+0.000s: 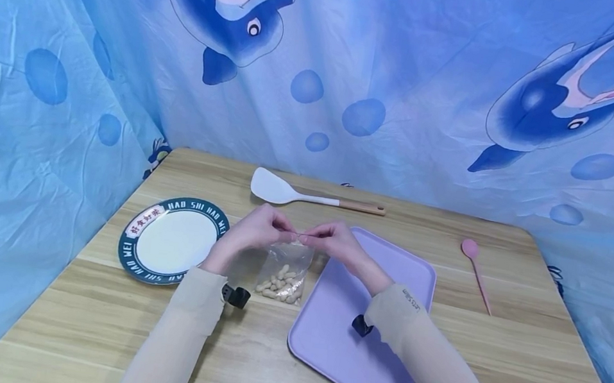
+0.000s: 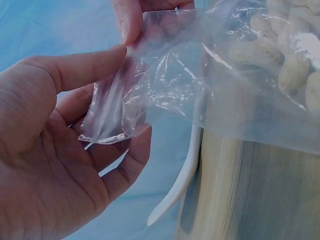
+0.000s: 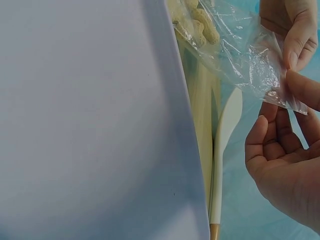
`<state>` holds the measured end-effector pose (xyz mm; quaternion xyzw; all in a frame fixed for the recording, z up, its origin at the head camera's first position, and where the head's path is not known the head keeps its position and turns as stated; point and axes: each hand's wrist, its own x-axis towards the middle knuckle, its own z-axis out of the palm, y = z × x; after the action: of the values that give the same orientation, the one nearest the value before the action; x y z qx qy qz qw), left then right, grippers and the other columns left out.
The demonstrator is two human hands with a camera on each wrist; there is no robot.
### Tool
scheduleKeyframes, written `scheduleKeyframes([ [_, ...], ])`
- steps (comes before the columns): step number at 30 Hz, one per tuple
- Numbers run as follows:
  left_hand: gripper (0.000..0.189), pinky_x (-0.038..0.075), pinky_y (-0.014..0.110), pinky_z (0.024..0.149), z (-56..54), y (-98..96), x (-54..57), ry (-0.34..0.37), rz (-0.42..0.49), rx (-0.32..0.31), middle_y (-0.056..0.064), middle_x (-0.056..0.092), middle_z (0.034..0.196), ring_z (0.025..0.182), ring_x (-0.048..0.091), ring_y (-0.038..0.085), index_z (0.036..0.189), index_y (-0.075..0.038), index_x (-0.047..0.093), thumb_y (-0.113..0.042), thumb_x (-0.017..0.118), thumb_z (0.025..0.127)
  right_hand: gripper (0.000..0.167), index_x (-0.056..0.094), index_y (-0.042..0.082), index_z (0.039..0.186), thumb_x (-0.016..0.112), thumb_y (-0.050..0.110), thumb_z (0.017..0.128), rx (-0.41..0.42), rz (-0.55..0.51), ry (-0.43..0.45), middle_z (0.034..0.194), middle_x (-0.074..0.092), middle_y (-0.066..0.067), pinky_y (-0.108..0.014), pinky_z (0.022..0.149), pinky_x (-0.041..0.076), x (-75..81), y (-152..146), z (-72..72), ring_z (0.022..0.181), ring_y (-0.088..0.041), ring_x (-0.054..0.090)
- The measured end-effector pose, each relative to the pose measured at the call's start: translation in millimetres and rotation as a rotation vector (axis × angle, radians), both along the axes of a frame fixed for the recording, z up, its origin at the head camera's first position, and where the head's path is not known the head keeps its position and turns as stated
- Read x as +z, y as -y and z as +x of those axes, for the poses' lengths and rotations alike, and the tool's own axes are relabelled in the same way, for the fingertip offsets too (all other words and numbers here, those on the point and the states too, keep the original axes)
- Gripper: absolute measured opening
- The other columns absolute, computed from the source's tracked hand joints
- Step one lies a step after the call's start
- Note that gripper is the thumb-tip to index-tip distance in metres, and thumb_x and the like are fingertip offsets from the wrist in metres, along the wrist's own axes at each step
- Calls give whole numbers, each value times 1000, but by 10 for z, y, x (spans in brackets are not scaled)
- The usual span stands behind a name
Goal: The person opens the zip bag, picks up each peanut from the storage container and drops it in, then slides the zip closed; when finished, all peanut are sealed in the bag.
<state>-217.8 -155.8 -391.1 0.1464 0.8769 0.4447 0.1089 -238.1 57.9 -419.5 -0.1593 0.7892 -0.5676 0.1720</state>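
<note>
Between my two hands hangs a clear zip bag (image 1: 286,273) with several unshelled peanuts (image 1: 282,284) gathered at its bottom. My left hand (image 1: 263,228) pinches the bag's top edge between thumb and fingers. Close beside it, my right hand (image 1: 338,242) pinches the same edge, and the two thumbs nearly meet. In the left wrist view the bag's zip strip (image 2: 112,112) runs along the top, between the left thumb and fingers. The right wrist view shows the right thumb and forefinger on the strip's other end, the remaining fingers curled loosely below.
A lilac tray (image 1: 355,353) lies under my right forearm. On the left sits a white plate (image 1: 178,242) with a green lettered rim. A white spatula (image 1: 278,189) with a wooden handle lies behind the hands, and a pink spoon (image 1: 471,249) lies to the right.
</note>
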Motion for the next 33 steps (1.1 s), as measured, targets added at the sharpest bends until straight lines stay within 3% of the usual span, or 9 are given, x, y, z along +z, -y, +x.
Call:
scheduleKeyframes([
  [17,11,55,34,79,-8,10,-11,7,19,-15,2,75,88,81,68,17,96,-6,78,-13,75,88,22,74,-2,104,77,7,84,11,-47,63,97,75,-7,-32,86,52,-1,-1,-24,89,-17,66],
  [33,10,55,33,77,-6,-8,2,27,31,-15,3,75,87,81,68,19,95,-6,78,-12,75,88,21,76,0,103,77,10,85,31,-53,49,98,75,-8,-32,88,52,-23,-13,-46,93,-18,67],
])
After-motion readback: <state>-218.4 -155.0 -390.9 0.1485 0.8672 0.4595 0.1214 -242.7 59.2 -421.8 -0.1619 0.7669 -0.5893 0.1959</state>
